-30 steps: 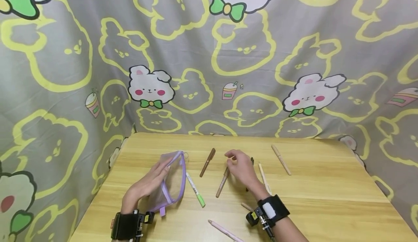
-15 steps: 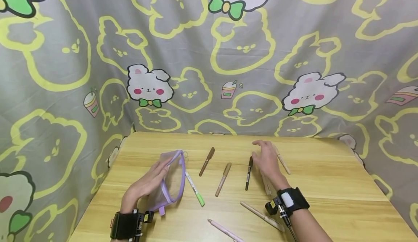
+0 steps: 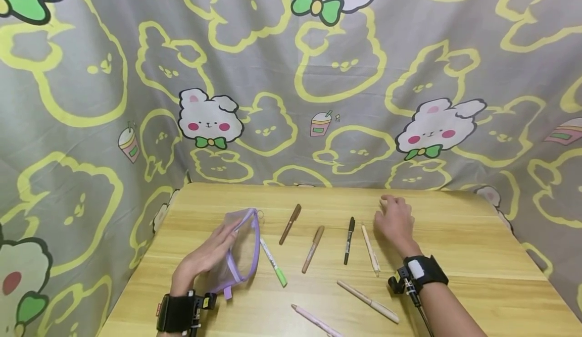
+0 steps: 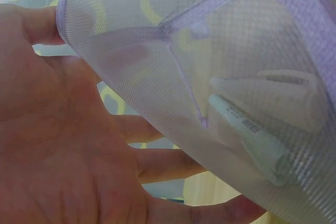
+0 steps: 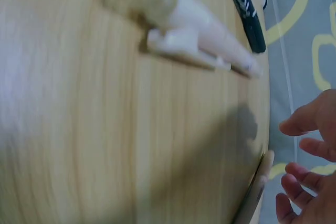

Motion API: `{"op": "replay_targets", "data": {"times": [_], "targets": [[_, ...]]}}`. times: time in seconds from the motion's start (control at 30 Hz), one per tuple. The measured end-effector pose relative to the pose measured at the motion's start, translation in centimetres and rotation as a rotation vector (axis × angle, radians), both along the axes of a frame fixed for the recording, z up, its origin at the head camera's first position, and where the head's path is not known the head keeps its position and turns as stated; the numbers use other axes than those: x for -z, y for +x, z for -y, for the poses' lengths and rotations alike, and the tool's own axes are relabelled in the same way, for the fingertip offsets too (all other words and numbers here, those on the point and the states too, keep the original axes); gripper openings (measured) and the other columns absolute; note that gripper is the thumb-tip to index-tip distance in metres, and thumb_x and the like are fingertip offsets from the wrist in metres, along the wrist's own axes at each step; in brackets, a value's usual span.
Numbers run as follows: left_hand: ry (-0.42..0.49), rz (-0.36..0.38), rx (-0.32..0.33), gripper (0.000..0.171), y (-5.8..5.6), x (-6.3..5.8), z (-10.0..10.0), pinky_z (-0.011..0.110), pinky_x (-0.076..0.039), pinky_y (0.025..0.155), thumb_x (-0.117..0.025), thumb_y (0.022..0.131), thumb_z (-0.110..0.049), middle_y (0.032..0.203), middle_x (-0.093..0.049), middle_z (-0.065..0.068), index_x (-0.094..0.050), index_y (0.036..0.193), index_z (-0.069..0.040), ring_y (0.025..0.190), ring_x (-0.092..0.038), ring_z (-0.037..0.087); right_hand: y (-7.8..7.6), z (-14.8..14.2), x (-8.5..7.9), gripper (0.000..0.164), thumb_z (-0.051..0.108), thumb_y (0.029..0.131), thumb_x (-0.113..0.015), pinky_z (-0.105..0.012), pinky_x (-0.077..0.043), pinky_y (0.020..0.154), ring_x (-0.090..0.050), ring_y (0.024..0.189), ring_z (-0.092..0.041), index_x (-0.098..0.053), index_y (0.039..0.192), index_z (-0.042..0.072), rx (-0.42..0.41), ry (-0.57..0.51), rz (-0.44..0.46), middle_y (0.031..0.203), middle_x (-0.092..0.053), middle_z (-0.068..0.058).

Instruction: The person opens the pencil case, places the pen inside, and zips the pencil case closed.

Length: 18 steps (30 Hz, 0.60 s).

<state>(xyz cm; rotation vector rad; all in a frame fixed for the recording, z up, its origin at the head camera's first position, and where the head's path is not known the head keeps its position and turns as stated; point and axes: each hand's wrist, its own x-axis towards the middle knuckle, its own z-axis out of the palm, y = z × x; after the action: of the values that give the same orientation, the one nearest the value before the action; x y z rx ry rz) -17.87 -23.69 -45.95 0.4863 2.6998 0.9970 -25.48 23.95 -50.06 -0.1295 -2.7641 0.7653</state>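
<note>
My left hand rests with extended fingers along the side of a purple mesh zip pouch, whose mouth faces right. Through the mesh in the left wrist view show a pale green pen and a whitish capped pen. At the right, my right hand hovers over a beige pen, thumb and fingers apart around nothing. From the head that pen is mostly hidden by the hand. Just left of this hand lie a cream clip pen and a black marker.
On the wooden table lie a dark brown pen, a tan pen and a green-capped pen by the pouch. Nearer the front are a beige pen and a pink pen. A patterned curtain stands behind.
My right hand has moved rightward, from over the tan pen and black marker, past the cream pen, to the beige pen at the far right. My left hand and the pouch stay put.
</note>
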Motion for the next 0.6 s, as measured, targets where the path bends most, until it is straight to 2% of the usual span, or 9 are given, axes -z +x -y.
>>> {"op": "replay_targets", "data": {"times": [0.23,0.6], "targets": [[0.003,-0.003,0.001,0.052,-0.1,0.1,0.0,0.081,-0.018,0.095,-0.023,0.11,-0.033,0.152,-0.006,0.035,-0.018,0.156,-0.01,0.134,-0.013,0.054,-0.3,-1.2,0.6,0.045,0.01,0.088,-0.054,-0.066,-0.043,0.075,-0.038,0.105,-0.052,-0.052,0.129,-0.008,0.055,0.027,0.022,0.124,-0.041,-0.036],[0.006,0.008,-0.016,0.053,0.0,-0.1,0.0,0.08,-0.017,0.097,-0.025,0.109,-0.034,0.153,-0.006,0.034,-0.018,0.156,-0.011,0.135,-0.012,0.052,-0.2,-1.7,1.1,0.042,-0.001,0.085,-0.047,-0.055,-0.05,0.055,-0.047,0.091,-0.051,-0.056,0.125,-0.007,0.042,0.041,0.08,0.109,-0.046,-0.034]]}}
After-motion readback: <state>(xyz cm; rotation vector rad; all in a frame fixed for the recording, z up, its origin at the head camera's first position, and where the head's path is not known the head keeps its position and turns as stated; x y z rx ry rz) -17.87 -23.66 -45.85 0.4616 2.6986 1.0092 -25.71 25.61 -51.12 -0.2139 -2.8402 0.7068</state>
